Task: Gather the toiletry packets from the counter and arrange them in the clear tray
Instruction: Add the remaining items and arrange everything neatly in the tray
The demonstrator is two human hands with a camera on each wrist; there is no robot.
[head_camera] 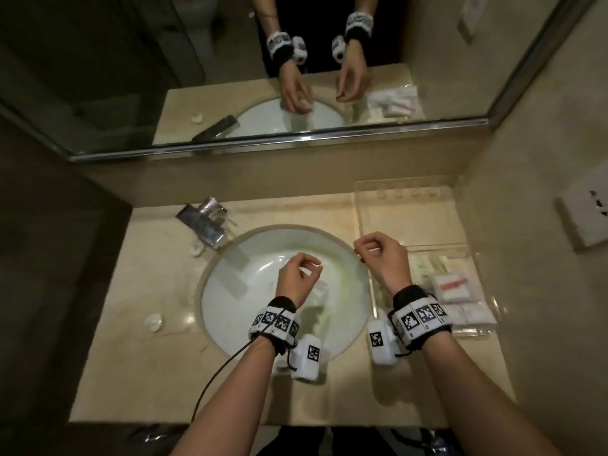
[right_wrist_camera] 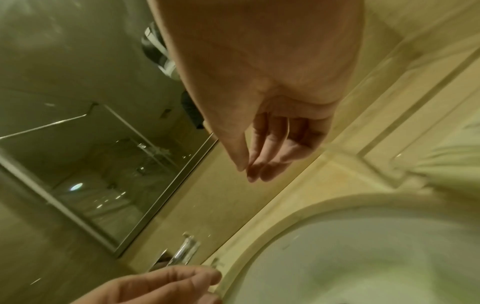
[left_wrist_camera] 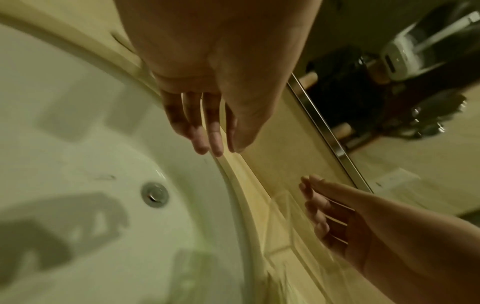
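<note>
Hands: While both of our hands hang above the counter [head_camera: 138, 357] holding nothing, the left hand [head_camera: 296, 278] sits over the sink [head_camera: 250, 291] and the right hand [head_camera: 383, 258] over the sink's right rim, beside the clear tray [head_camera: 411, 222]; the fingers [left_wrist_camera: 215, 139] of each are loosely curled, tips near the thumb, with nothing between them.
Packets: We see the toiletry packets [head_camera: 450, 291] stacked in the near part of the tray, white wrappers, one with red print; the far part of the tray lies bare.
Step in hand: We judge the gathering nearly done, since we can pick out no flat packet loose on the counter; what is left looks like squaring the stack.
Doing it well: We would reach with the right hand, press the stack lightly from the side, and keep the wrappers flat and edge to edge so they do not slide over the low wall.
Around: We note the faucet [head_camera: 205, 225] at the sink's far left, two small white round things [head_camera: 153, 322] on the left counter whose kind we cannot tell, the mirror [head_camera: 197, 77] behind, and a wall socket [head_camera: 585, 215] at right.
In the way: We count the right wrist band and its camera over the near packets, and the tray's hard-to-see walls.
</note>
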